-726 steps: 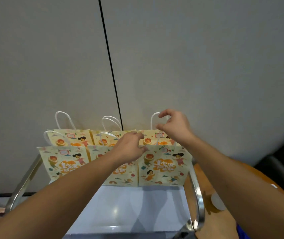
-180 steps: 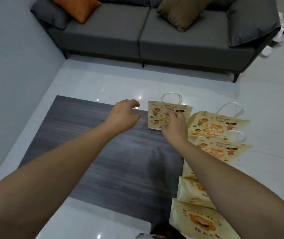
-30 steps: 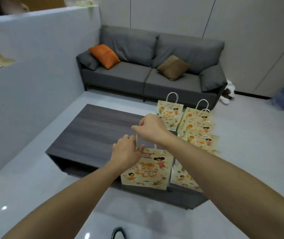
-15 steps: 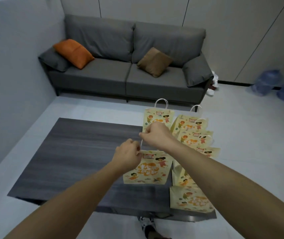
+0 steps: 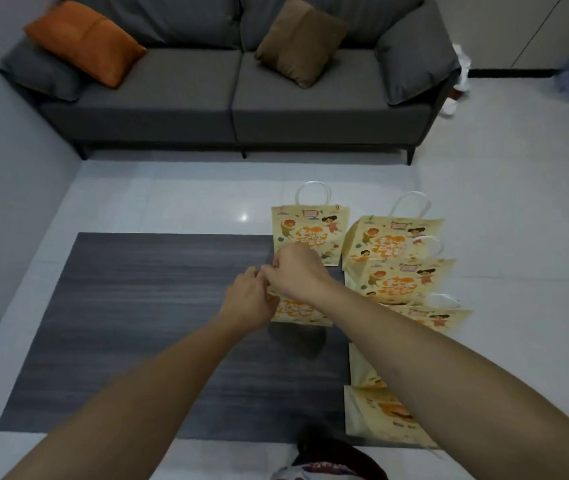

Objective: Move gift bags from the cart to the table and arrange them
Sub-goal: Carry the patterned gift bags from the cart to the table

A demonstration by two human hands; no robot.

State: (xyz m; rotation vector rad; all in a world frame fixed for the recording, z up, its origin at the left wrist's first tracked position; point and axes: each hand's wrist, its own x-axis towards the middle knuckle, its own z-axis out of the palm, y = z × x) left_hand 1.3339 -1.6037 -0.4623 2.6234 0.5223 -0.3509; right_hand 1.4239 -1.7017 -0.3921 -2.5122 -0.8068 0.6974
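A yellow gift bag point(image 5: 298, 311) is held upright over the dark table point(image 5: 158, 327), its top hidden behind the two hands. The left hand point(image 5: 250, 301) and the right hand point(image 5: 295, 271) are brought together at the bag's top, fingers curled as if pinching its handle; the handle itself cannot be seen, so what exactly is pinched cannot be told. Only the lower printed part of the held bag is shown below the hands, and a shadow is cast on the table just beneath it.

Just beyond the grip, a second bag point(image 5: 310, 233) is stood at the table's far edge. To the right of the grip, a row of bags point(image 5: 397, 268) is laid overlapping along the table's right edge, and two more bags point(image 5: 373, 410) are seen nearer the person, partly covered by the right forearm. Well beyond the grip, a grey sofa point(image 5: 227, 88) is set against the wall.
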